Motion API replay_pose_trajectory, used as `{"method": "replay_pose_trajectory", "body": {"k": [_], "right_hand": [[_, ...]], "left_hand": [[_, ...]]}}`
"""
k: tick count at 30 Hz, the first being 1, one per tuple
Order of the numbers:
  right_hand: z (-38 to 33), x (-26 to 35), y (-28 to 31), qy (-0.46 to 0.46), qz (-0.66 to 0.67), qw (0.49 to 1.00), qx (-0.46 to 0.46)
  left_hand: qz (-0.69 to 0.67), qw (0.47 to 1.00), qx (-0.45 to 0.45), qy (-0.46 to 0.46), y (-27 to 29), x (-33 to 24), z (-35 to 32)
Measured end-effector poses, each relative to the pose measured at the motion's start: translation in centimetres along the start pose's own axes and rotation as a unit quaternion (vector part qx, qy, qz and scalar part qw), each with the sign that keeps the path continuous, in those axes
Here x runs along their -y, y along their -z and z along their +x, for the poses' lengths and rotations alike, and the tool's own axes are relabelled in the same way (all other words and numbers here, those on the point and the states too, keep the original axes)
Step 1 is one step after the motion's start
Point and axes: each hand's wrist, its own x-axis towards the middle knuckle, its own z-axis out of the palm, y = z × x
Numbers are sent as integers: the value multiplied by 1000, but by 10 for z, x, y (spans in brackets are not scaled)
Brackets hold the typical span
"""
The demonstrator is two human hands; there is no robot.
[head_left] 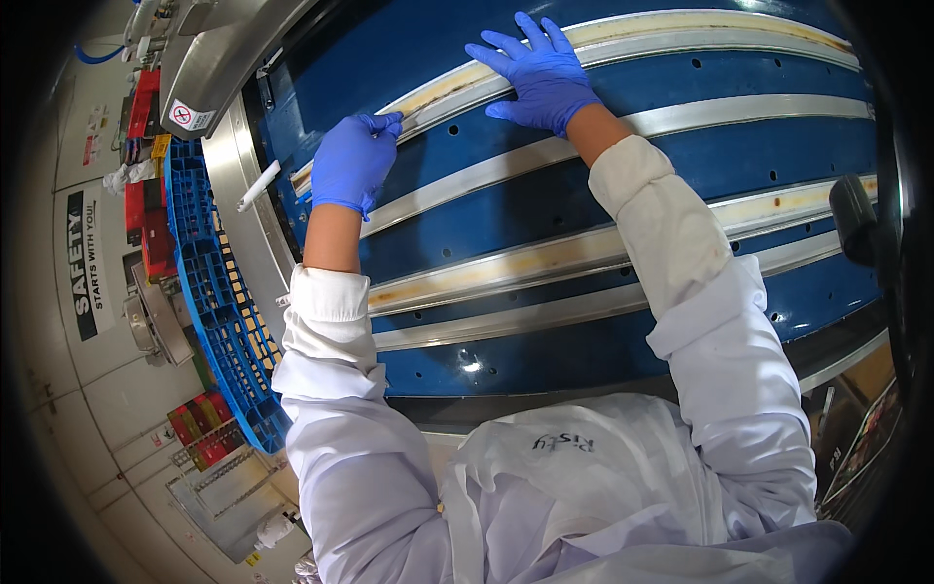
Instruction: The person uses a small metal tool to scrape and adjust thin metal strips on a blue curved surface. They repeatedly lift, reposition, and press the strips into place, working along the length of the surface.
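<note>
Both my hands wear blue gloves and reach over a blue panel (pixel 545 209) crossed by several long metal rails. The farthest rail (pixel 700 31) has a pale, brown-stained strip along it. My left hand (pixel 352 165) is closed at the left part of this rail, thumb and fingers pinched together. Whatever lies between those fingertips is hidden. Farther right, my right hand (pixel 540 83) is open, its fingers spread over the same rail and the blue surface beyond. Nearer to me, another stained rail (pixel 516 265) runs between plain metal ones.
A steel machine housing (pixel 229 63) rises at the upper left, with a white handle (pixel 258 187) below it. Beyond the left edge stands a blue plastic pallet (pixel 219 321). A black knob-like part (pixel 854 219) juts in at the right. Red bins (pixel 159 238) are along the wall.
</note>
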Motion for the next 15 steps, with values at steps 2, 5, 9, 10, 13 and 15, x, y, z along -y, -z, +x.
{"method": "replay_pose_trajectory", "body": {"k": [2,5,9,10,13,15], "right_hand": [[0,1,-1,1,2,1000,-3],[-1,3,0,0,13,1000,-6],[-3,2,6,-13,22,1000,12],[-3,1,5,-9,22,1000,4],[-2,1,1,-2,23,1000,-9],[-1,3,3,-1,25,1000,-3]], "left_hand": [[-24,1000,-9,-14,-5,1,0],[13,1000,-23,-8,-10,-7,0],[37,999,-16,3,-2,-17,-3],[27,1000,-8,2,0,-16,-3],[26,1000,-13,3,-4,-21,-1],[26,999,-22,6,-7,-21,-2]]}}
